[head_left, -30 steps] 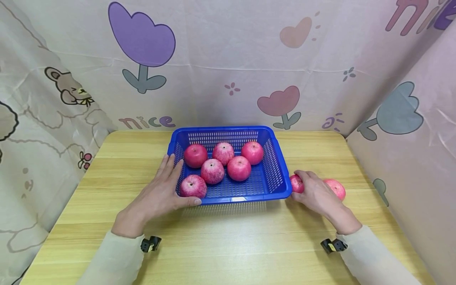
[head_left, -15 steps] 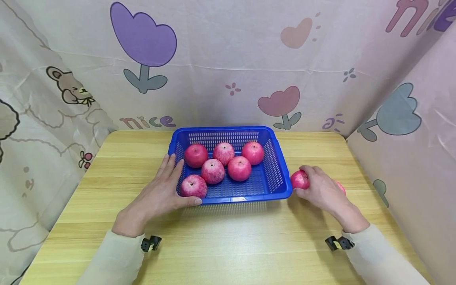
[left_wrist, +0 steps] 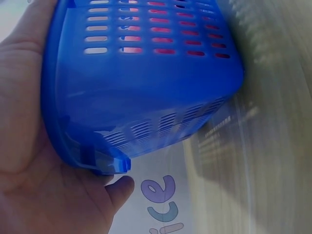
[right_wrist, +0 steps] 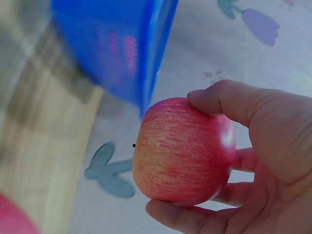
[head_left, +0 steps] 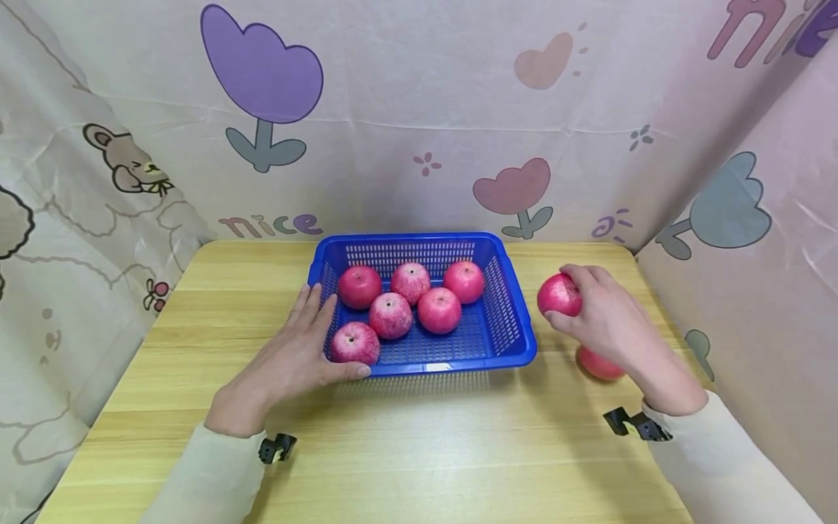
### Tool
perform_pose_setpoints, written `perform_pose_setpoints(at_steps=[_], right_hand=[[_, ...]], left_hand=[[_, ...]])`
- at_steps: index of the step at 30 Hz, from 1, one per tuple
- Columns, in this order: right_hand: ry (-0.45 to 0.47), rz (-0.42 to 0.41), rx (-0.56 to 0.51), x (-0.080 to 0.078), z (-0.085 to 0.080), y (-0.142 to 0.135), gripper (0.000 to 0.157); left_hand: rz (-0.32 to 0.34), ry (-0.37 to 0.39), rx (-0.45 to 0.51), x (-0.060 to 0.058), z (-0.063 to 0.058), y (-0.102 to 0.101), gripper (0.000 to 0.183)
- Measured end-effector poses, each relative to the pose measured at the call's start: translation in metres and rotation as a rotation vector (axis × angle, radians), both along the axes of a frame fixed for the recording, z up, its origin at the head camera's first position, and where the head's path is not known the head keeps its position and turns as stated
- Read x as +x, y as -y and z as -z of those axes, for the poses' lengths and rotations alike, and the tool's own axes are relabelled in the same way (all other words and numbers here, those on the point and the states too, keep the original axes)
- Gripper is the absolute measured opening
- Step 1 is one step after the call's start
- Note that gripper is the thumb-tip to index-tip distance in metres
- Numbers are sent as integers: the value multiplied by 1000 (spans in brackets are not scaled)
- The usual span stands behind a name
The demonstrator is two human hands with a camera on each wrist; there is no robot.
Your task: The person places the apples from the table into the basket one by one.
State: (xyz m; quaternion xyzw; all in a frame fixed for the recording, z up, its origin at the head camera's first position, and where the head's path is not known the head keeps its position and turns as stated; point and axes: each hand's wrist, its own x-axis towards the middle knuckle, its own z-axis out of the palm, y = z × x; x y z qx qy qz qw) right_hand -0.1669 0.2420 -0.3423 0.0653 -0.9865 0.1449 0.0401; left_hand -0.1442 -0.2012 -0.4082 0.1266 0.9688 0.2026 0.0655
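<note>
My right hand (head_left: 605, 313) holds a red apple (head_left: 559, 295) above the table, just right of the basket. In the right wrist view, the thumb and fingers grip this striped apple (right_wrist: 183, 153) from opposite sides. My left hand (head_left: 288, 356) rests on the front left corner of the blue plastic basket (head_left: 452, 366). Its fingers lie spread and fairly straight over the left rim, with the thumb along the front rim. Inside the basket sit several red apples (head_left: 440, 310). Another apple (head_left: 600, 364) lies on the table under my right wrist, partly hidden by it.
The wooden table (head_left: 419, 444) carries the basket near its back edge. A patterned curtain (head_left: 393, 131) hangs behind the table and along both sides. Each sleeve's cuff bears a small black wrist device (head_left: 638, 424).
My right hand has lifted its apple from beside the basket, moving up and slightly right. The other table apple now shows below the wrist. My left hand and the basket have stayed still.
</note>
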Motion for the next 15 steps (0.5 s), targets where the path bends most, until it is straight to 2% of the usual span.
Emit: perform_pose_setpoints(at_steps=[6,15], right_hand=[[6,-57,-20,2,-13,34,75],[-20,-190,-52,-10,-7,86,74]], left_hand=[[5,-11,-25,0,-3,0,142],[9,-22,-60,2,-3,-2,141]])
